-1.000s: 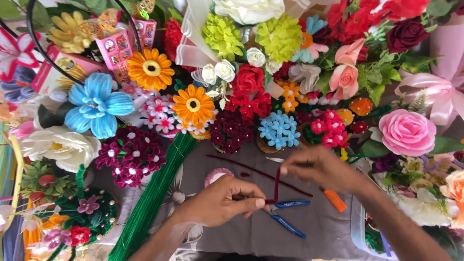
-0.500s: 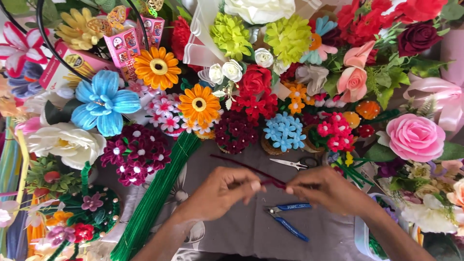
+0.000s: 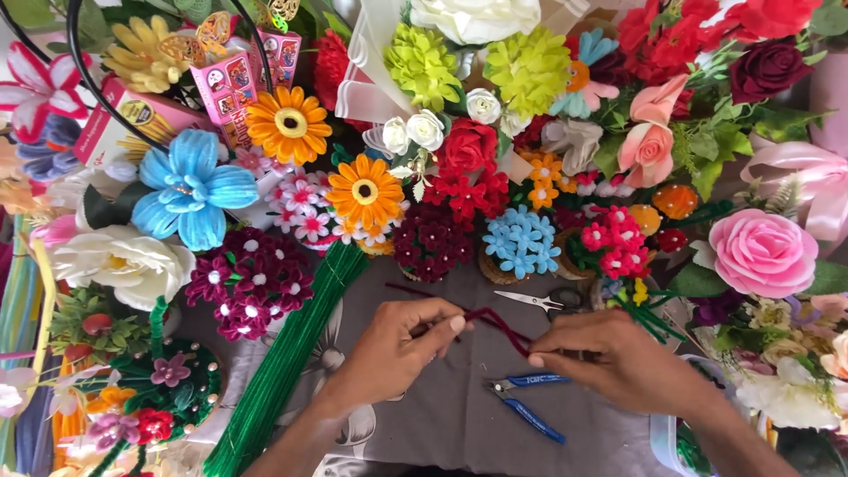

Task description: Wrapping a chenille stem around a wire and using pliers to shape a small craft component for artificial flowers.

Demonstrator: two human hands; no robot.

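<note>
Dark red pipe cleaner (image 3: 495, 323) is pinched by left hand (image 3: 389, 349) & right hand (image 3: 609, 358); pliers (image 3: 527, 402) at 6 o'clock. Bend should be kept tight, ends held even.

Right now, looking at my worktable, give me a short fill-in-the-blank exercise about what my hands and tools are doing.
1. Both hands, the left hand and the right hand, pinch a dark ____ pipe cleaner.
2. The pliers lying on the grey cloth have ____ handles.
3. The bundle of green stems lies on the person's ____ side.
4. The scissors lie just below the light ____ flower cluster.

Missing words: red; blue; left; blue
</note>
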